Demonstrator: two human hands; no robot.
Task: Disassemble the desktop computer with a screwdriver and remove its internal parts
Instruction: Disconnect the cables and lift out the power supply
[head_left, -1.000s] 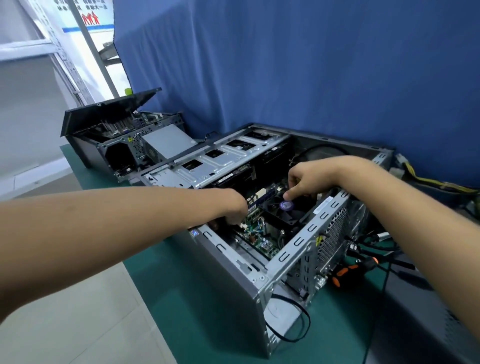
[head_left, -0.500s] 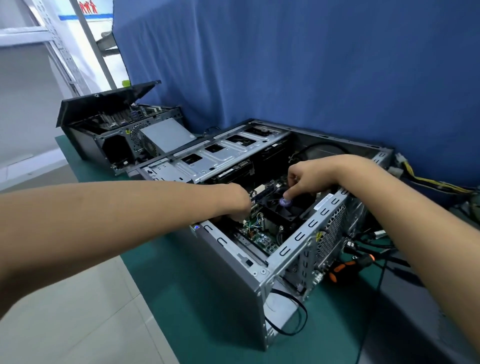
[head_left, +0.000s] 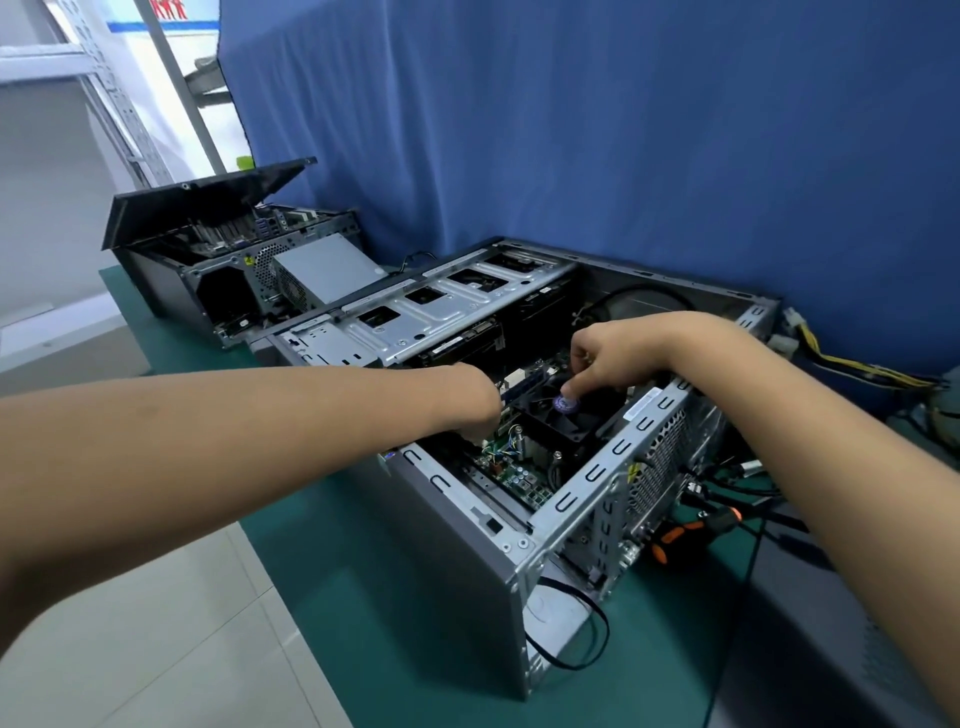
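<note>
The open desktop case (head_left: 467, 561) lies on its side on the green mat. Inside it are the green motherboard (head_left: 519, 475) and a black CPU fan (head_left: 558, 418) with a purple hub sticker. A blue memory module (head_left: 524, 384) stands between my hands. My left hand (head_left: 475, 408) reaches into the case with its fingers curled down at the module's near end. My right hand (head_left: 608, 356) has its fingers curled at the far end, one fingertip just above the fan hub. An orange and black screwdriver (head_left: 685, 532) lies on the mat, right of the case.
A second opened computer (head_left: 208, 270) with a raised lid and a grey power supply (head_left: 327, 270) stands at the back left. A blue curtain hangs behind. Black cables (head_left: 571, 629) loop at the case's front; yellow wires (head_left: 857, 364) lie at the right. A dark panel (head_left: 831, 649) lies bottom right.
Both hands stay at the ends of the memory module. The view has shifted a little; nothing has come out of the case.
</note>
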